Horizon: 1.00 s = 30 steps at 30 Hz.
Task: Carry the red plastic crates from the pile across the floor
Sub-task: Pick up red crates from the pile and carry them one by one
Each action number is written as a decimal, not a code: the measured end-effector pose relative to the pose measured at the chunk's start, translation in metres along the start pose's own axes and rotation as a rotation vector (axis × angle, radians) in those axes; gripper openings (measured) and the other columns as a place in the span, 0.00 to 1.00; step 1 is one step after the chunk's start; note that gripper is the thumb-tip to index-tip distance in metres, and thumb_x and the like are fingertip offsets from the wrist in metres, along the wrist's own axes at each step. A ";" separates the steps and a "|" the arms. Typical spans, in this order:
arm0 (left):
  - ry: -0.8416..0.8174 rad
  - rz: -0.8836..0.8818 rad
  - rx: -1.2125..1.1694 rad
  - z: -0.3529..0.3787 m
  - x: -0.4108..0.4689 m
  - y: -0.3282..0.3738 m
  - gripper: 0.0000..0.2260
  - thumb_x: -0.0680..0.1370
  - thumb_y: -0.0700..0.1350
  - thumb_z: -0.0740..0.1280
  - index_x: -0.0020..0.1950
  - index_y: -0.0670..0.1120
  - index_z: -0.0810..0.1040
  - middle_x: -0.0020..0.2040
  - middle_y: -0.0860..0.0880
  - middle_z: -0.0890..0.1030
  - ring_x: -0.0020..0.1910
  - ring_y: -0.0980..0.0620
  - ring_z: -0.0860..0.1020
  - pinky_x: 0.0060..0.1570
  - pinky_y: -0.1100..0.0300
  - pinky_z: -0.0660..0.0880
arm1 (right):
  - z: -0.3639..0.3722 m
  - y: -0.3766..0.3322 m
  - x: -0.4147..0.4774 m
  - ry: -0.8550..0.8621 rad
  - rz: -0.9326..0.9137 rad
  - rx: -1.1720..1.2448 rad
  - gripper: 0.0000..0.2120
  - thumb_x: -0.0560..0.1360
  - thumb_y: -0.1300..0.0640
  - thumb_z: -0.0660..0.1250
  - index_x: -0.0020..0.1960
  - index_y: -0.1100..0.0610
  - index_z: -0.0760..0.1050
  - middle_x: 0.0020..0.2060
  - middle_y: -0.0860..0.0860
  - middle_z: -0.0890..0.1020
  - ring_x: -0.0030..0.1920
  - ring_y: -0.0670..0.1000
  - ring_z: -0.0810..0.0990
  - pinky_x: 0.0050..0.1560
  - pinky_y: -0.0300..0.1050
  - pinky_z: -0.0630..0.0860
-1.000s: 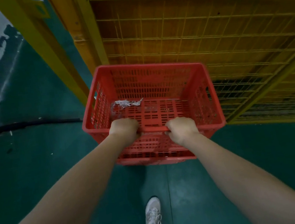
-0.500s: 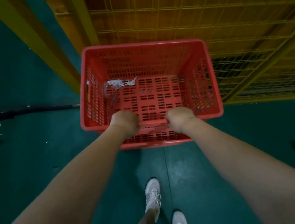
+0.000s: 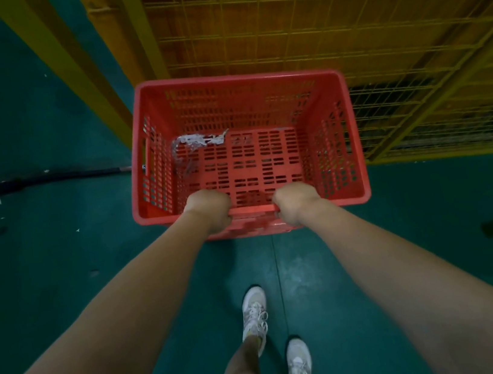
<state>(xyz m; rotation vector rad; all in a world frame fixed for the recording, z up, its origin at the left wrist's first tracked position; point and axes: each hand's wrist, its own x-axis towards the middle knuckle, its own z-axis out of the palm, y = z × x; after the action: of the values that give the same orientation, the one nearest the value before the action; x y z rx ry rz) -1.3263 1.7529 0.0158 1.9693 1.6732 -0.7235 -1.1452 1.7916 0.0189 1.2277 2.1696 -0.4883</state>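
A red slotted plastic crate (image 3: 238,93) hangs in front of me, its open top facing up, above the green floor. My left hand (image 3: 208,209) grips the near rim left of centre. My right hand (image 3: 296,202) grips the same rim right of centre. Both fists curl over the edge with the fingers hidden inside. A crumpled scrap of clear tape or film (image 3: 197,139) lies on the crate's bottom near its far left corner. No other crates are in view.
A yellow wire-mesh cage (image 3: 341,15) stands just beyond the crate, with a yellow post (image 3: 62,54) slanting at its left. A black hose (image 3: 32,182) runs along the green floor at left. My white shoes (image 3: 255,315) are below.
The crate has tipped from tilted toward me to nearly level, and I see into it from more directly above. I have stepped closer to the yellow cage. Both hands keep their grip.
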 end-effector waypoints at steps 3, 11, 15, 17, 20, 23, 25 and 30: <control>-0.007 -0.001 -0.006 0.000 -0.002 0.001 0.13 0.77 0.50 0.63 0.57 0.47 0.79 0.54 0.46 0.80 0.55 0.44 0.78 0.51 0.52 0.76 | 0.002 -0.001 -0.001 -0.003 -0.006 0.010 0.10 0.78 0.56 0.64 0.57 0.56 0.79 0.55 0.56 0.81 0.56 0.58 0.79 0.52 0.45 0.75; 0.017 -0.020 0.001 0.004 -0.002 0.002 0.13 0.77 0.50 0.64 0.57 0.47 0.79 0.56 0.45 0.81 0.56 0.43 0.78 0.53 0.52 0.76 | 0.010 0.002 0.002 0.002 -0.030 0.030 0.10 0.78 0.54 0.65 0.55 0.57 0.78 0.53 0.56 0.81 0.55 0.59 0.79 0.50 0.46 0.75; -0.004 -0.051 -0.038 0.005 -0.007 0.004 0.15 0.77 0.54 0.64 0.58 0.48 0.78 0.57 0.46 0.80 0.58 0.44 0.78 0.53 0.53 0.75 | 0.006 0.006 -0.008 -0.028 -0.022 0.163 0.15 0.75 0.47 0.67 0.59 0.51 0.79 0.56 0.54 0.81 0.57 0.57 0.78 0.53 0.45 0.74; -0.044 -0.052 -0.087 0.000 -0.012 0.007 0.17 0.76 0.56 0.65 0.60 0.49 0.78 0.58 0.47 0.79 0.58 0.45 0.77 0.54 0.53 0.75 | 0.003 0.009 -0.020 -0.037 -0.025 0.265 0.20 0.74 0.47 0.68 0.65 0.48 0.76 0.61 0.53 0.79 0.62 0.55 0.76 0.58 0.45 0.73; -0.085 -0.028 -0.153 -0.011 -0.018 0.013 0.19 0.73 0.59 0.67 0.61 0.52 0.77 0.58 0.50 0.79 0.58 0.46 0.77 0.57 0.52 0.76 | -0.005 0.013 -0.040 0.013 -0.012 0.392 0.25 0.75 0.49 0.69 0.71 0.46 0.70 0.67 0.50 0.75 0.66 0.54 0.73 0.65 0.48 0.72; -0.086 0.011 -0.190 -0.039 -0.029 0.025 0.23 0.74 0.59 0.68 0.67 0.52 0.73 0.63 0.51 0.77 0.62 0.47 0.75 0.60 0.51 0.74 | -0.019 0.018 -0.067 0.118 0.061 0.586 0.23 0.76 0.50 0.68 0.70 0.47 0.72 0.68 0.49 0.75 0.67 0.53 0.73 0.66 0.47 0.70; -0.064 0.033 -0.221 -0.062 -0.036 0.034 0.27 0.74 0.59 0.68 0.71 0.50 0.70 0.67 0.50 0.75 0.64 0.48 0.74 0.63 0.51 0.72 | -0.028 0.024 -0.087 0.202 0.117 0.681 0.22 0.76 0.51 0.68 0.70 0.47 0.72 0.68 0.49 0.74 0.68 0.52 0.73 0.67 0.46 0.70; 0.086 0.150 -0.215 -0.117 -0.052 0.074 0.26 0.77 0.56 0.67 0.73 0.50 0.68 0.70 0.49 0.72 0.68 0.48 0.72 0.64 0.52 0.71 | -0.045 0.051 -0.146 0.466 0.241 0.856 0.19 0.77 0.54 0.66 0.67 0.49 0.74 0.64 0.48 0.78 0.63 0.51 0.77 0.63 0.47 0.74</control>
<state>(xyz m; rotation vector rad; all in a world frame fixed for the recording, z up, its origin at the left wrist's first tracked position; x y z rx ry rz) -1.2480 1.7778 0.1392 1.9699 1.5584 -0.3927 -1.0574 1.7489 0.1475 2.2068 2.1778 -1.1956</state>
